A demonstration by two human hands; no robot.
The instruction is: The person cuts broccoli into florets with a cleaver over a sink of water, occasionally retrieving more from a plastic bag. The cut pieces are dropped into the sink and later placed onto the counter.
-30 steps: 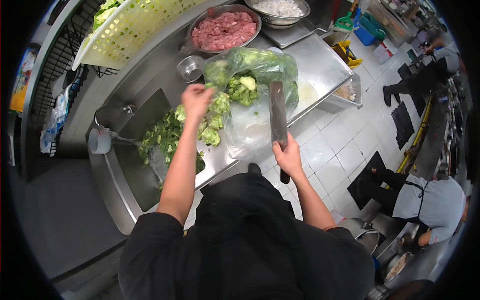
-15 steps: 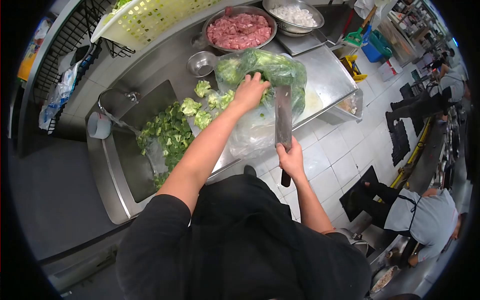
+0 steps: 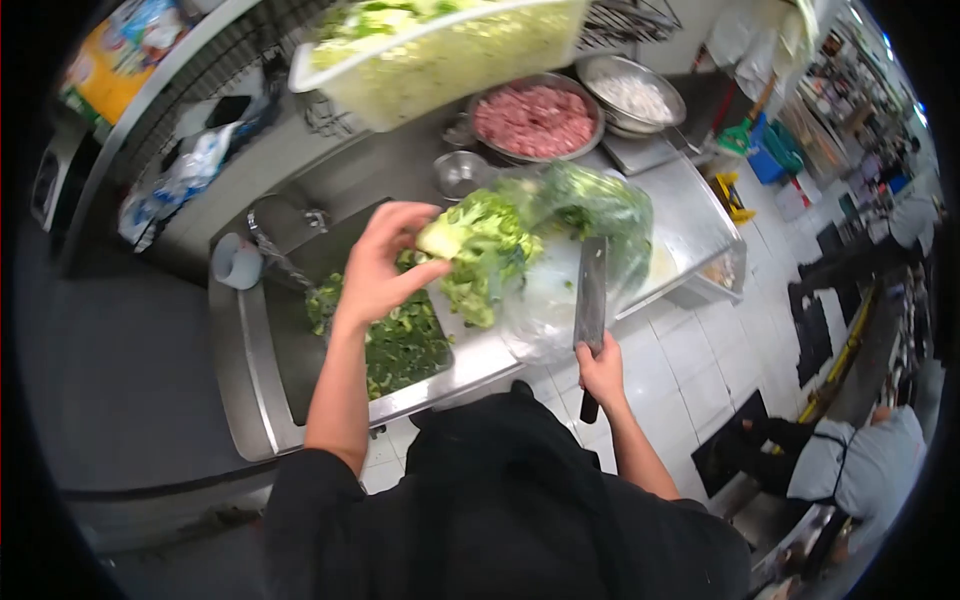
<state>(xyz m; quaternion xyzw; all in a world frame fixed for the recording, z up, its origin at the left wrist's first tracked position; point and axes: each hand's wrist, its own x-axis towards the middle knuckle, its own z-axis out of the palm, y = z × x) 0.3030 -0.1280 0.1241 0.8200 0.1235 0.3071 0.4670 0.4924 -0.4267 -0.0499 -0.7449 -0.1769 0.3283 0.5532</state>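
My left hand [image 3: 385, 265] is at the left side of a bunched heap of pale green broccoli stalks [image 3: 485, 250], thumb and fingers spread around its near end. The fingertips seem to touch the heap, without a closed grip. My right hand [image 3: 601, 372] is wrapped around the dark handle of a cleaver [image 3: 591, 300], its broad blade pointing away from me. Behind the blade lies a clear plastic bag [image 3: 630, 225] with green broccoli inside, partly hidden by the heap and blade. Cut broccoli florets [image 3: 405, 350] fill part of the sink, left of the counter.
A white basket [image 3: 450, 65] of cut greens stands at the back. Beside it are a bowl of raw meat [image 3: 535, 120], a bowl of white pieces [image 3: 630, 98] and a small metal bowl [image 3: 461, 174]. A co-worker [image 3: 850, 460] stands at right.
My left hand has left the bag and moved left to the stalks, which are now bunched together instead of scattered. The cleaver stays in my right hand. The view has shifted.
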